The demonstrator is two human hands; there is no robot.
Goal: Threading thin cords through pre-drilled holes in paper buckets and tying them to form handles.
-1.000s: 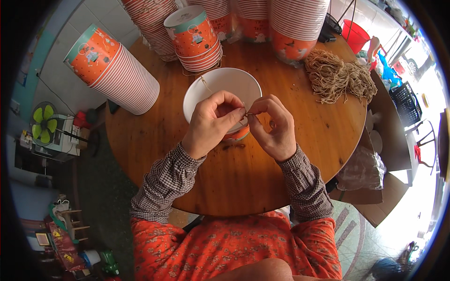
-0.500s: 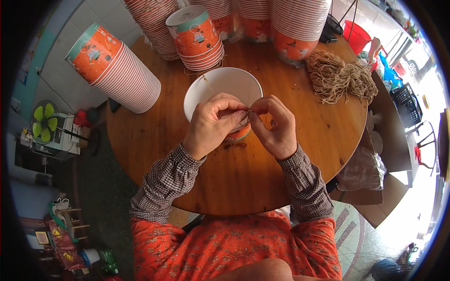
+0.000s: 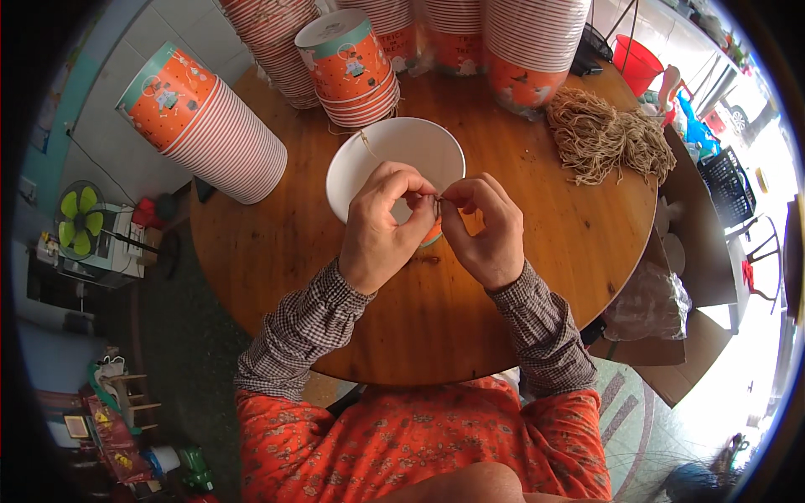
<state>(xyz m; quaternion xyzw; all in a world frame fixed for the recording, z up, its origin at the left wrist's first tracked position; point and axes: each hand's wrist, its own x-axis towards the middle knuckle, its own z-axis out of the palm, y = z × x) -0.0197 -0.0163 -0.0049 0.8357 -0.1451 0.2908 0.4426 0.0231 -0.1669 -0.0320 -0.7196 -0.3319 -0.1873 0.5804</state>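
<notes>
A paper bucket [image 3: 411, 151], white inside and orange outside, stands on the table in front of me with its mouth facing up. My left hand [image 3: 379, 230] is over its near rim, thumb and forefinger pinched together. Close beside it, my right hand [image 3: 488, 235] pinches too, the fingertips of both almost touching. Between them is a short bit of thin cord [image 3: 438, 199], mostly covered by the fingers. Another length of cord [image 3: 366, 144] hangs at the far side of the bucket's rim. The near rim is partly hidden by my hands.
Stacked orange buckets [image 3: 220, 134] lean at the left; a shorter stack [image 3: 348, 71] stands behind the bucket. Plastic-wrapped stacks [image 3: 532, 59] line the back. A tangled bundle of tan cord [image 3: 604, 134] lies at the right of the round wooden table [image 3: 545, 218], beside a cardboard box [image 3: 700, 226].
The bucket has shifted slightly left and away from me. My left fingertips have come up a little and my right hand has moved slightly left, both still pinching the cord.
</notes>
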